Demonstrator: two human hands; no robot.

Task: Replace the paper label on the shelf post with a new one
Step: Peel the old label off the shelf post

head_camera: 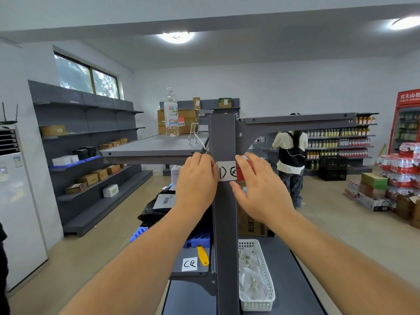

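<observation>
A grey shelf post (225, 137) stands upright in front of me. A white paper label (227, 171) with black hand-drawn marks lies across the post at mid height. My left hand (195, 178) presses on the label's left edge with curled fingers. My right hand (261, 187) touches the label's right edge, fingers spread and thumb below it. Another white paper label (189, 264) marked "CE" lies flat on the lower shelf (193, 255), left of the post, beside a yellow-handled tool (203, 255).
A water bottle (171, 112) stands on the upper shelf board (154, 144). A white basket (256, 276) sits right of the post, blue trays (197, 241) and a black bag (154, 210) to the left. A person (291, 160) stands at stocked shelves behind; wall shelving (91, 155) lines the left.
</observation>
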